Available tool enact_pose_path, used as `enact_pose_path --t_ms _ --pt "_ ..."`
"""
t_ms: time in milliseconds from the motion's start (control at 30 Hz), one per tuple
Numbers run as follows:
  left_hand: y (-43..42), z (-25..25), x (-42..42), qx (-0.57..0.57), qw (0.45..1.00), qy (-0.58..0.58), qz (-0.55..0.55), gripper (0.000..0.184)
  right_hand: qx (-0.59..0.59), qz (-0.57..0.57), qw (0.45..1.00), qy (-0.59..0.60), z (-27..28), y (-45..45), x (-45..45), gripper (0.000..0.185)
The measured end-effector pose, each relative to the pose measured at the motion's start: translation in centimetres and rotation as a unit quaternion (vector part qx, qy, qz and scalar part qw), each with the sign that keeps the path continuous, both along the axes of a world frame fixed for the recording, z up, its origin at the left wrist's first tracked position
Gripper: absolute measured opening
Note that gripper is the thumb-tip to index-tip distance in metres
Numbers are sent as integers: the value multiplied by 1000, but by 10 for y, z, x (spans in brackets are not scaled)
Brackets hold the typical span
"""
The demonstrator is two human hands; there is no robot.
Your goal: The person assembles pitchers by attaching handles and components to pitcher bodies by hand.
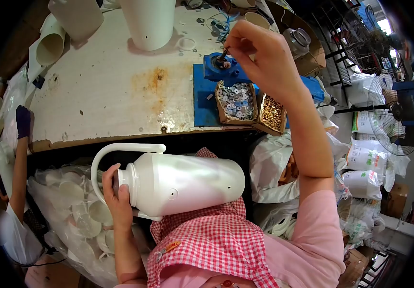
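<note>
Left grip (pixel 118 192): is holding the jug (pixel 197 180) by its neck.
Jug: is lying sideways against the apron (pixel 216 230).
Right grip (pixel 267 57): is reaching to the fixture (pixel 212 68); cannot tell whether it is pinching anything.

A stained workbench (pixel 111 91), boxed small parts (pixel 236 102) and sacks (pixel 366 158) show a workshop.

Okay so your right arm (pixel 310 139) reaching way out front, bare below sleeve, elbow bent. Right hand (pixel 263 56) angled over toward your left, knuckles bent, thumb and index tips drawn together in pinch. Left arm (pixel 128 254) kept low and close in, forearm pointing forward. Left hand (pixel 119 200) gripping, thumb split off from fingers.
</note>
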State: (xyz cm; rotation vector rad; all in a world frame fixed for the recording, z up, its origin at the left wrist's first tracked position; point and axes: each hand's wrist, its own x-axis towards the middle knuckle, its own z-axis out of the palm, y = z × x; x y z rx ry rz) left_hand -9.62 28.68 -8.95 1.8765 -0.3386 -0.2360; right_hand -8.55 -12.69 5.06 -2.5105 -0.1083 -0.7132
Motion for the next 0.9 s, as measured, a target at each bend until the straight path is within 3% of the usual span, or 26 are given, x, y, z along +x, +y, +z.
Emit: enact_pose_path --t_ms 67,200,267,333,367,400,467,533,633,700,867,900 --pt "-2 4 1 7 1000 -10 -9 47 -118 -3 992 38 10 3 1 15" --pt "-2 10 3 40 998 -40 -42 44 -77 -10 994 79 14 13 -6 14" --pt "-1 12 8 72 991 -84 -74 43 0 -14 997 -70 -7 4 -11 19" --pt "1 15 9 78 989 -91 -81 43 45 -49 996 -60 -13 11 -46 18" --pt "2 15 8 86 988 -97 -87 43 180 -37 980 74 -24 9 -66 15" --pt "2 15 8 87 988 -93 -85 43 309 -23 928 204 -38 8 -77 12" --pt "1 14 8 72 990 -92 -83 43 172 -90 936 294 -68 8 -86 13" --pt "-4 14 8 65 992 -78 -77 44 100 -140 943 285 -98 2 -81 17" --pt "-8 14 8 56 995 -58 -61 45 78 -121 959 243 -130 -2 -60 16" --pt "-5 14 7 55 995 -51 -61 45 -18 -96 968 231 -144 -2 -53 15" --pt "-6 13 6 47 996 -55 -51 45 10 -93 970 225 -142 -3 -60 14" --pt "-6 12 6 47 996 -54 -52 45 96 -115 956 250 -135 -1 -63 15"
